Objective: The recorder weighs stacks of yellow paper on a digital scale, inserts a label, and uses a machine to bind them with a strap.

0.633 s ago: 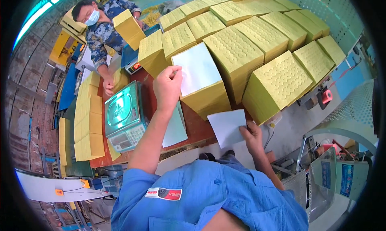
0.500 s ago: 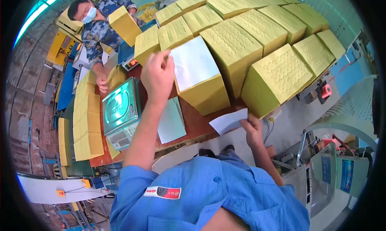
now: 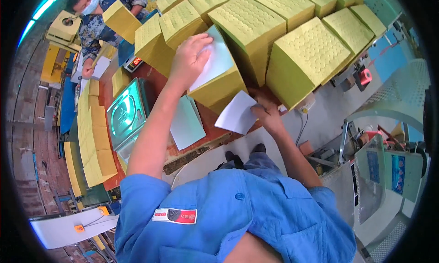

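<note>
My left hand (image 3: 189, 61) lies on a white sheet (image 3: 220, 57) that covers the top of a yellow paper stack (image 3: 222, 91). Its thumb is apart from the fingers, and I see nothing gripped in it. Low by the table's front edge, my right hand (image 3: 267, 113) pinches a loose white paper sheet (image 3: 235, 114) by its right edge. That sheet hangs tilted just in front of the same stack. More pale sheets (image 3: 188, 125) lie on the red table (image 3: 210, 134) beneath my left forearm.
Several tall yellow stacks with embossed tops (image 3: 249, 22) crowd the far side and right. A shiny-topped weighing scale (image 3: 128, 105) stands left, beside rows of yellow bundles (image 3: 93, 135). Across the table, a masked co-worker (image 3: 105, 22) is near another yellow stack. Machinery (image 3: 379, 167) stands at right.
My left hand has come down from above the stack's near-left corner onto its white sheet. My right hand has brought its sheet closer to the stack. The whole view has shifted somewhat.
</note>
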The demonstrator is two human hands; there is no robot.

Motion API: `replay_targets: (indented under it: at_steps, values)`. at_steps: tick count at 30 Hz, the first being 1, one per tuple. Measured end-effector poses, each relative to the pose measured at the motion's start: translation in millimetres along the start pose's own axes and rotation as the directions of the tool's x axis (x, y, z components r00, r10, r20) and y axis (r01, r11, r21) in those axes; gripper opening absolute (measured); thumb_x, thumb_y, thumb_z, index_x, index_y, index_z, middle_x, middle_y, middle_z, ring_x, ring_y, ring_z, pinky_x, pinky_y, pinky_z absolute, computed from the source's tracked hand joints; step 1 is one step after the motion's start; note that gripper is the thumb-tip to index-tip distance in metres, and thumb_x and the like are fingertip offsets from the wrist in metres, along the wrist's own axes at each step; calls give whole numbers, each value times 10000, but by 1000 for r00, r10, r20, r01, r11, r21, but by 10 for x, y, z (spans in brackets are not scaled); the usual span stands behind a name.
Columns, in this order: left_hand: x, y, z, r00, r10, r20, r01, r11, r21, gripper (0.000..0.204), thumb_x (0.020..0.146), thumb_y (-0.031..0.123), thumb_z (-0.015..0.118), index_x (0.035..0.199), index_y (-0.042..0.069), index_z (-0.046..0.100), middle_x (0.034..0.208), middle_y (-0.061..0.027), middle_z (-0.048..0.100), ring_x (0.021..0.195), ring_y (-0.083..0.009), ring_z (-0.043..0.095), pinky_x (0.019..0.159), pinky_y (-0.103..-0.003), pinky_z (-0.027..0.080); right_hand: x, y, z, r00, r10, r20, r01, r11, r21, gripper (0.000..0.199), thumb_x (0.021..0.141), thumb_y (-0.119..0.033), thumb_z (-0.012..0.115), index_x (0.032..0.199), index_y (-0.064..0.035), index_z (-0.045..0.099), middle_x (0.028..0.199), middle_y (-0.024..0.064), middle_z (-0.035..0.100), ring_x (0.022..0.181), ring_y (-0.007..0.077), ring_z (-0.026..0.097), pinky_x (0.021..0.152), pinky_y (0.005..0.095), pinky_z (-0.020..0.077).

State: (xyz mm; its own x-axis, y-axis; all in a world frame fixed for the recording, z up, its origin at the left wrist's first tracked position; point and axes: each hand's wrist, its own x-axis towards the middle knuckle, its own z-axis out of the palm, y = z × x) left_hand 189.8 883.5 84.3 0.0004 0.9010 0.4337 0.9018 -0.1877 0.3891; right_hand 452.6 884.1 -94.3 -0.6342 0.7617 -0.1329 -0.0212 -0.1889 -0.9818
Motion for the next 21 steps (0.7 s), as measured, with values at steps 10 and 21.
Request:
replay_targets:
  at_steps: [10, 21]
  values:
    - [-967, 706, -408, 967, 182, 177, -183, 983, -9, 406, 882, 212, 539, 1251, 50, 584, 1352, -146, 526, 1281, -376, 457, 1108, -505, 290, -1001, 524, 440, 977, 198, 78, -152, 392, 907, 483, 870, -209, 557, 1306, -6, 515, 1221, 125, 622, 1070, 251, 607, 973, 411, 453]
    - [-1151, 597, -250, 982, 164, 91, -88, 831, -550, 474, 982, 252, 435, 1396, 20, 442, 1537, -157, 296, 1402, -280, 316, 1146, -418, 269, -1643, 192, 700, 923, 216, -320, 166, 525, 834, 419, 832, -161, 582, 1220, -4, 571, 1131, 105, 647, 1048, 239, 602, 919, 375, 461]
